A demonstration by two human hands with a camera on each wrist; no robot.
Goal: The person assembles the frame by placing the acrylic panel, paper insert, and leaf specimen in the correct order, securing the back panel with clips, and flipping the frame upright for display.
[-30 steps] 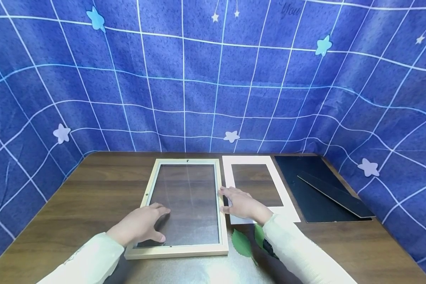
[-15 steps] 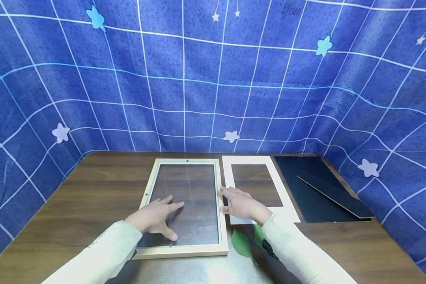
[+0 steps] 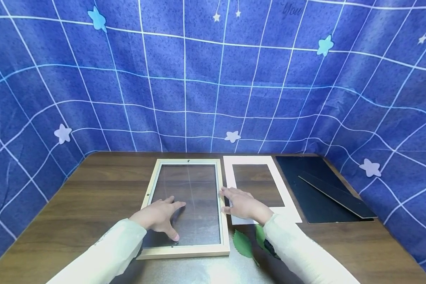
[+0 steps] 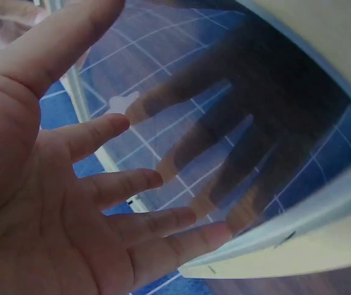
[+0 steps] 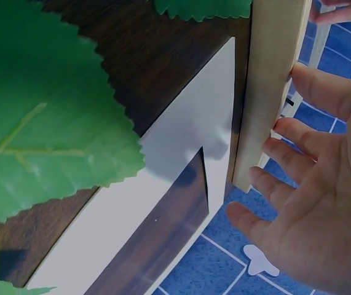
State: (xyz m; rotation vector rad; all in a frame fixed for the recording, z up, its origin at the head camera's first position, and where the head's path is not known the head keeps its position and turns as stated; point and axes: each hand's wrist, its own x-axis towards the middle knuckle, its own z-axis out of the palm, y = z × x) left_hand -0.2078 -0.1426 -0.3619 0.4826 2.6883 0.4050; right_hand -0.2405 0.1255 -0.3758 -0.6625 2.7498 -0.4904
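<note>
A pale wooden picture frame (image 3: 188,251) lies on the brown table, with a clear pane (image 3: 197,185) in it. Over the pane's lower left part my left hand (image 3: 157,215) spreads its fingers. In the left wrist view, the straight fingertips of the left hand (image 4: 52,215) meet their dark reflections in the pane (image 4: 157,80). My right hand (image 3: 245,203) is at the frame's right side, fingers extended. The right wrist view shows fingertips of the right hand (image 5: 323,178) right at the frame's side rail (image 5: 273,80). Neither hand grips anything.
Right of the frame lies a white mat (image 3: 287,215) with a rectangular opening, partly under the right hand. Beyond it is a black backing board (image 3: 316,205) with a slanting narrow flap (image 3: 335,195). Green leaves (image 3: 243,242) lie by the right sleeve. A blue curtain (image 3: 206,98) hangs behind.
My left hand has shifted right across the pane, its fingers spreading wider. My right hand stays at the frame's right side, and the frame has not visibly moved.
</note>
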